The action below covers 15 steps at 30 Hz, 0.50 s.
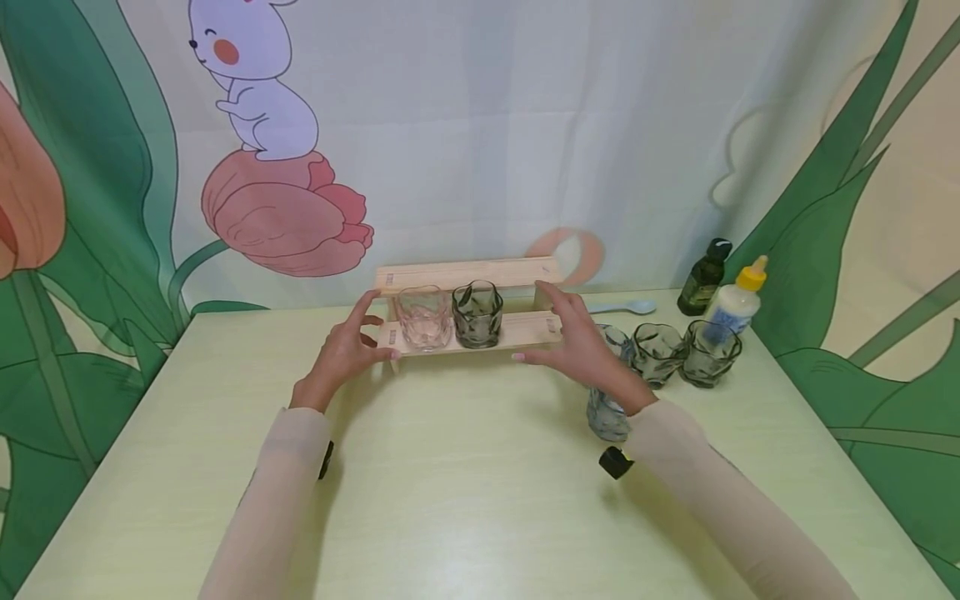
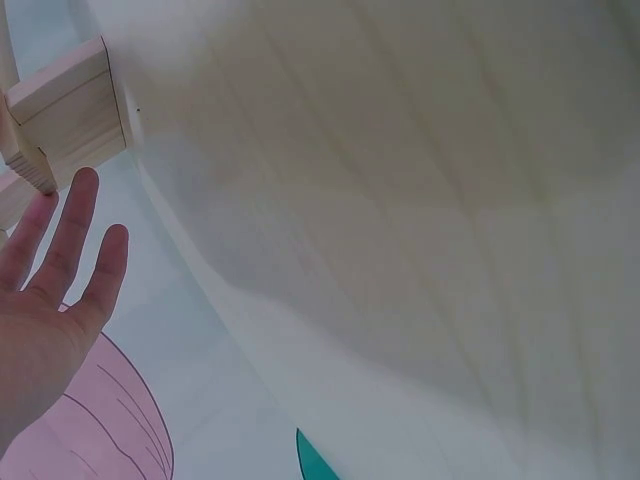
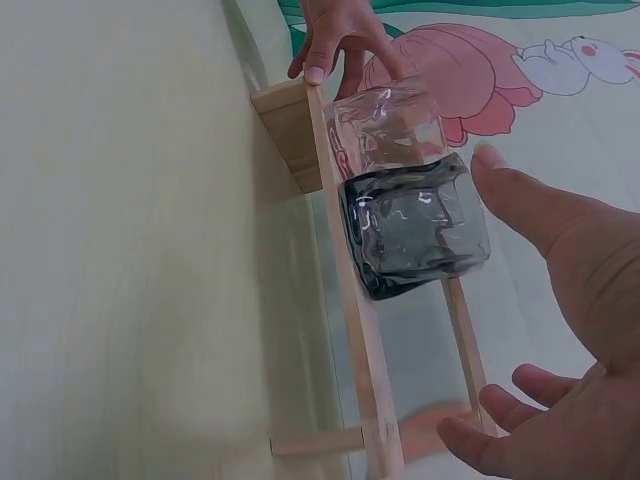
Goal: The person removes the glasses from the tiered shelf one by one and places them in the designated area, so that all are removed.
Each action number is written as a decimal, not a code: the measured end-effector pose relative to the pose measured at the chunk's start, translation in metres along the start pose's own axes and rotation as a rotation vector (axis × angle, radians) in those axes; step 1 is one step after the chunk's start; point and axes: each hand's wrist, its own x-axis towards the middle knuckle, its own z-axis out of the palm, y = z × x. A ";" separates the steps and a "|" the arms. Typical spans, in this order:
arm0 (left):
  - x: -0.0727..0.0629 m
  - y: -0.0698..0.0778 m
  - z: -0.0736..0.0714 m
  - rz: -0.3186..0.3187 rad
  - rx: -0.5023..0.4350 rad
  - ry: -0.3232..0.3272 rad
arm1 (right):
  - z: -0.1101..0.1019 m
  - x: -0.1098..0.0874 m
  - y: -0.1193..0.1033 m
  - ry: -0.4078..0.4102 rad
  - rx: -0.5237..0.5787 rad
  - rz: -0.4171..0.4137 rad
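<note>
A light wooden two-step rack stands near the back of the table. On its lower step a clear glass and a smoky grey glass sit upright side by side. At the rack's left end is my left hand, its thumb at the lower board's front corner. In the left wrist view, that hand's extended fingers reach up to a board end. My right hand is spread around the rack's right end; in the right wrist view its thumb and fingers are wide apart with nothing between them.
Several smoky glasses stand to the right, partly behind my right wrist. Beyond them are a dark bottle and a white bottle with a yellow cap. A light blue spoon lies by the printed curtain.
</note>
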 end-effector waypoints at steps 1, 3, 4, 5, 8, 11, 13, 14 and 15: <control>0.000 0.000 0.000 -0.001 -0.002 0.000 | 0.002 0.004 -0.001 -0.006 0.007 -0.001; 0.001 0.000 0.000 -0.003 -0.004 0.000 | 0.005 0.013 -0.004 -0.018 0.024 -0.003; 0.001 -0.001 0.000 -0.003 -0.003 0.001 | 0.007 0.017 -0.005 -0.024 0.031 -0.006; 0.002 -0.001 0.000 -0.002 -0.002 0.001 | 0.009 0.020 -0.006 -0.031 0.038 -0.006; 0.002 -0.001 0.000 -0.002 0.002 0.002 | 0.016 0.030 -0.008 -0.048 0.050 -0.010; 0.002 -0.001 0.000 -0.002 0.003 -0.003 | 0.023 0.039 -0.008 -0.052 0.044 -0.004; 0.002 -0.002 0.000 -0.004 0.000 -0.003 | 0.028 0.044 -0.008 -0.048 0.037 -0.005; 0.002 -0.001 0.000 -0.004 -0.002 -0.003 | 0.031 0.047 -0.008 -0.047 0.038 0.000; 0.002 -0.001 0.000 -0.002 -0.002 -0.003 | 0.033 0.049 -0.008 -0.045 0.042 0.003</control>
